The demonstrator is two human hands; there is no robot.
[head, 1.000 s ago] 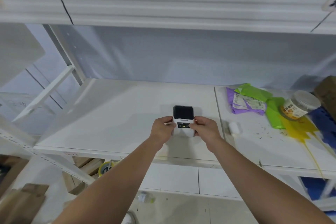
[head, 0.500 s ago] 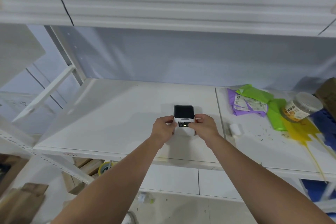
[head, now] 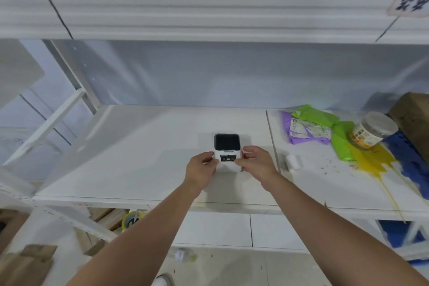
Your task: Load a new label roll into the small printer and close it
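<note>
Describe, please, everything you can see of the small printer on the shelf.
The small printer is a compact white box, plastic by its look, with rounded lower corners. Its rear part is a dark square panel or opening; which one is unclear. A dark front strip carries a lit yellow-green indicator. It stands upright on the white shelf, near the front edge. The left hand and right hand touch its two sides.

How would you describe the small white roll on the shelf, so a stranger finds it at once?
Look at the white shelf and find the seam between its two boards. Just right of that seam, beside the right hand, lies the small white roll. Unlike the colourful bags and jar behind, it is plain white.
</note>
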